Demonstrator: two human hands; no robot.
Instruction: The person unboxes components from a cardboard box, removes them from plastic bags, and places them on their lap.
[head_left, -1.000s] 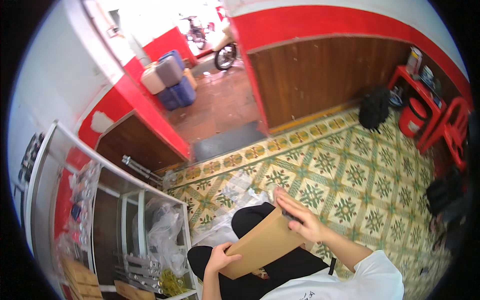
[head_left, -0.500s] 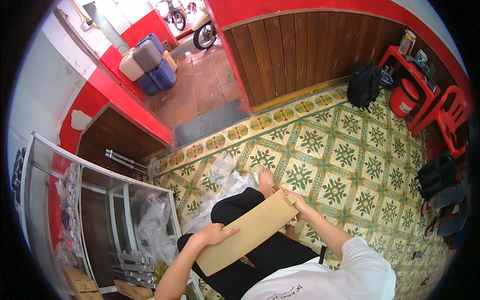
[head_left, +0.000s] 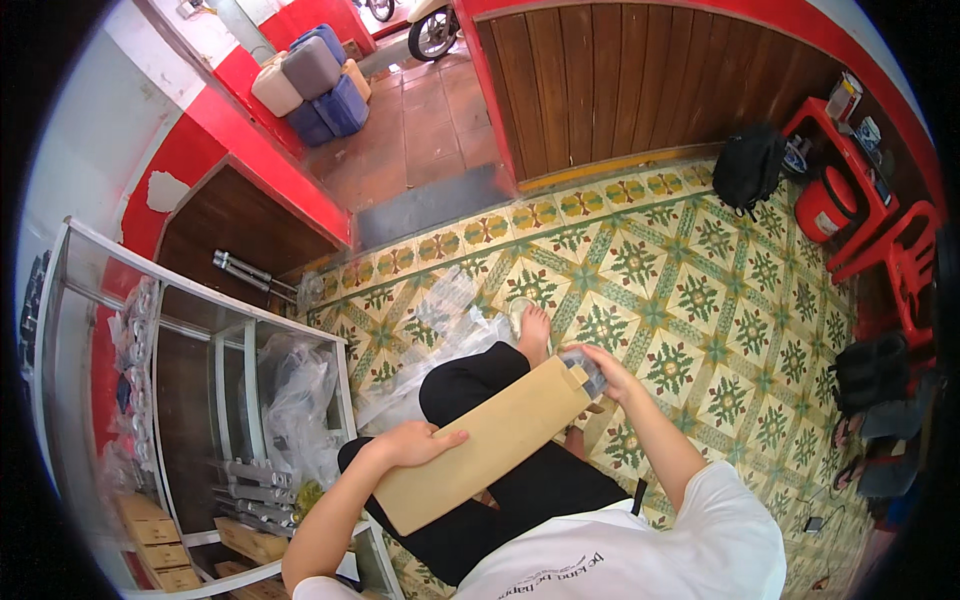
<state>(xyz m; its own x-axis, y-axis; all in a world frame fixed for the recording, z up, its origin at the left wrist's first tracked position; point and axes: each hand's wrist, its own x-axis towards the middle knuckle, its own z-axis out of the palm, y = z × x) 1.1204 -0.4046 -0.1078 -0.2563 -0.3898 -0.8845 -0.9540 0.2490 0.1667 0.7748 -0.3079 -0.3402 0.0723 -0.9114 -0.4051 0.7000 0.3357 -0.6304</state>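
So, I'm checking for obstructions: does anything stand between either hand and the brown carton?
Nothing visible separates the left hand from the brown carton; it touches the carton directly. At the carton's far end, a greyish item, partly hidden, sits between the right hand and the carton's end flap.

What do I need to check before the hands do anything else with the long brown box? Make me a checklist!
1. Left hand on the cardboard box: ok, it holds the near part.
2. Right hand at the far end: ok, its fingers are around a grey item there.
3. Grey item completely hidden inside the box: not ok, some of it shows at the end.
4. Box resting firmly on the legs: cannot tell, it is over them but the underside is hidden.
5. Floor near the bare foot free of loose plastic: not ok, clear plastic lies close by.
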